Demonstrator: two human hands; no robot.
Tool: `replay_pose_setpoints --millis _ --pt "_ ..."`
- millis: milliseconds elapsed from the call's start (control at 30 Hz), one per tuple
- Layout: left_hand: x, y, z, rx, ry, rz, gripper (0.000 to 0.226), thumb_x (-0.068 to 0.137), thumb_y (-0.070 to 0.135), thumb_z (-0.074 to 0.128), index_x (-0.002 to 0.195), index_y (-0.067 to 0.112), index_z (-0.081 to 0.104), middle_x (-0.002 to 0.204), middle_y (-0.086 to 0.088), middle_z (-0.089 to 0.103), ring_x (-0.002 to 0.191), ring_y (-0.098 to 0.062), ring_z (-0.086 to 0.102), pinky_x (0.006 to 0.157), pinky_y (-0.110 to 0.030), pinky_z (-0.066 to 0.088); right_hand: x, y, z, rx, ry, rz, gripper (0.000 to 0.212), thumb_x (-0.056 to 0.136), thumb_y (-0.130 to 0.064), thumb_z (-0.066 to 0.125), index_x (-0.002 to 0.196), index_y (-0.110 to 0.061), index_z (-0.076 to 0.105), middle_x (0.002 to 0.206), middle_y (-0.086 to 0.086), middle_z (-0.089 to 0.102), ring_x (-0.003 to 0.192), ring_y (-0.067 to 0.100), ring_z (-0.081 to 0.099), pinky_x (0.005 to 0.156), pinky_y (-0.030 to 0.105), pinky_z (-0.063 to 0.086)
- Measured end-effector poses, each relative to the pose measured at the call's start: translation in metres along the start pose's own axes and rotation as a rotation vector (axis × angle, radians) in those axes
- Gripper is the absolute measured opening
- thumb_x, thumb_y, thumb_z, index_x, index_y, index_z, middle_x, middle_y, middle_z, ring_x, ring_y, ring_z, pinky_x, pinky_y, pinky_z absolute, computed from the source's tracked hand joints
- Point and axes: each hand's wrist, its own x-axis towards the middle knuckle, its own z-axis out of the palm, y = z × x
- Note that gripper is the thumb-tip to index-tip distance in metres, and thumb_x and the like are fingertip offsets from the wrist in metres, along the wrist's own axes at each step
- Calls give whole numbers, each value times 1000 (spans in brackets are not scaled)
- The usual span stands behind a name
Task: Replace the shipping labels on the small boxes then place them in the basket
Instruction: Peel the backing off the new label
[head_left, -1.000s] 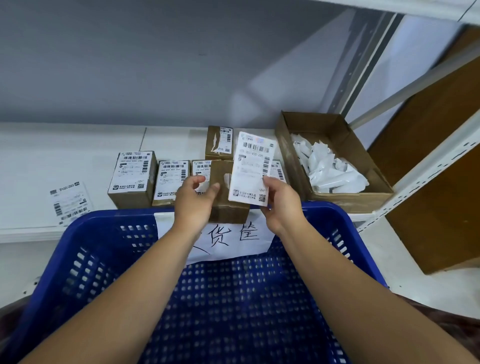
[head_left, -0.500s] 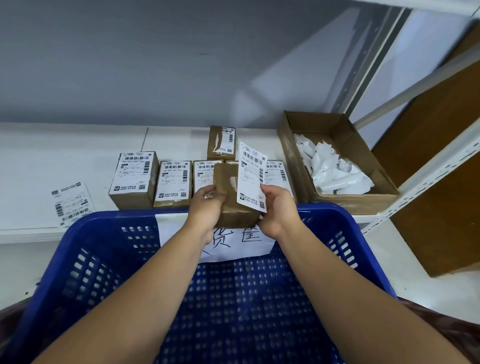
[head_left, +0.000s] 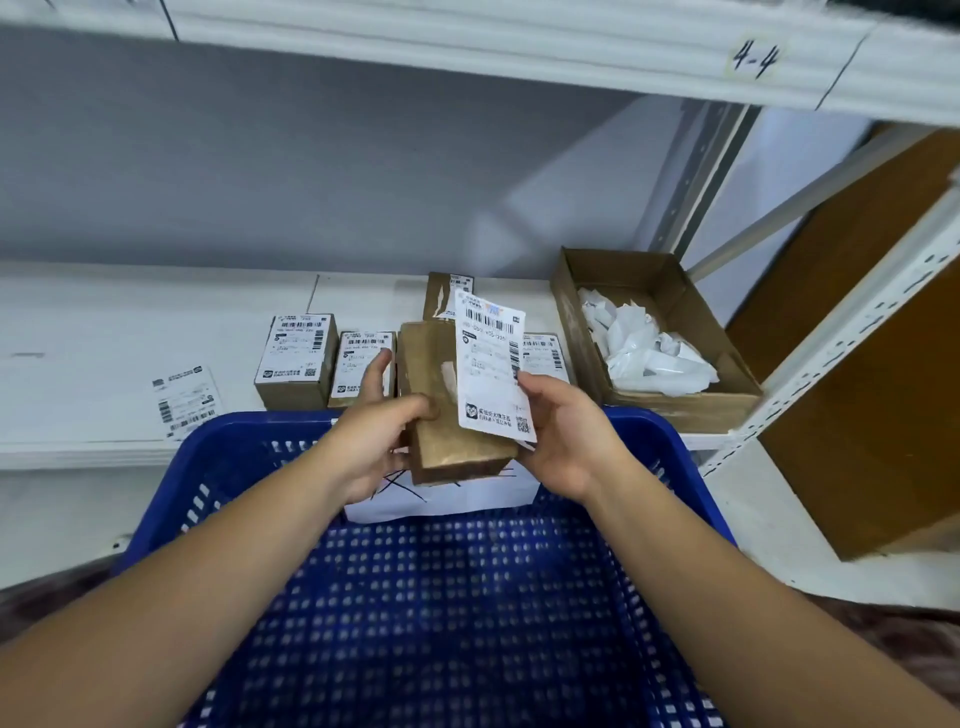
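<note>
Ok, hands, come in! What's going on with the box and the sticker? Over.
Left hand grips the small box above the basket rim. Right hand pinches the label beside it; box top bare. Nothing blocking.

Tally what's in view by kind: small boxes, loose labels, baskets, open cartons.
Small boxes: 5 showing, one in hand
Loose labels: 2, one in hand, one on the shelf
Blue basket: 1
Open carton: 1
Total: 9

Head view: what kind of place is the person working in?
Probably a warehouse or parcel-packing room: a white storage rack with a handwritten "4-4" mark, a row of small labelled boxes, and a blue basket bearing a paper sign.
</note>
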Motion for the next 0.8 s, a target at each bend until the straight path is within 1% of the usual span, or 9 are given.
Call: replay_pose_setpoints --millis 100,200,267,367,433,500,567,667,800 --pt "-31 2 -8 50 -86 5 90 85 -6 55 142 51 16 122 -7 60 103 -27 61 67 -42 53 -24 -1 -2 -46 -26 1 32 94 -16 54 124 -6 61 124 16 66 114 32 60 99 40 45" --pt "-56 -3 -10 21 -130 -5 89 85 0 61 140 54 18 117 -4 65 102 -28 63 72 -45 55 -44 3 -5 -68 -47 14 32 94 -16 54 124 -6 61 125 17 65 121 33 58 102 42 45" --pt "-66 -7 -10 9 -131 -4 86 85 5 63 141 54 19 114 -2 67 99 -26 66 72 -45 56 -53 8 -5 -79 -46 37 34 94 -16 54 126 -7 61 125 16 65 116 31 60 94 38 48" --pt "-76 -13 -11 8 -131 2 87 84 4 63 142 51 19 112 -1 69 97 -23 67 74 -45 56 -63 14 -5 -85 -31 65 35 94 -17 55 126 -4 61 124 16 66 107 27 62 84 35 51" --pt "-79 -17 -12 -2 -114 0 87 83 4 64 143 48 21 108 0 70 97 -22 67 74 -43 55 -67 16 -6 -81 -17 79 34 95 -17 55 125 -3 61 119 15 68 101 25 64 73 31 54" --pt "-81 -21 -13 -20 -96 -7 84 83 3 64 143 45 24 105 -1 71 97 -21 66 72 -41 55 -69 18 -7 -67 -14 88 31 95 -17 55 123 -3 62 113 13 70 97 23 67 66 29 55" --pt "-81 -26 -13 -42 -87 -23 82 83 2 64 143 43 26 105 -2 71 95 -22 67 69 -40 55 -70 21 -8 -64 -14 87 30 96 -16 54 122 -3 62 114 13 70 98 23 67 69 30 56" --pt "-78 -32 -12 -81 -75 -49 81 85 1 62 143 44 26 110 -4 68 93 -24 66 67 -40 54 -69 24 -10 -62 -2 84 30 96 -14 54 122 -2 62 121 15 68 105 25 64 83 34 54" --pt "-73 -37 -9 -92 -75 -46 78 87 2 60 142 46 27 113 -4 66 95 -24 65 71 -43 53 -65 28 -14 -68 -2 84 25 96 -14 54 116 -6 65 115 13 70 103 24 65 84 34 53"
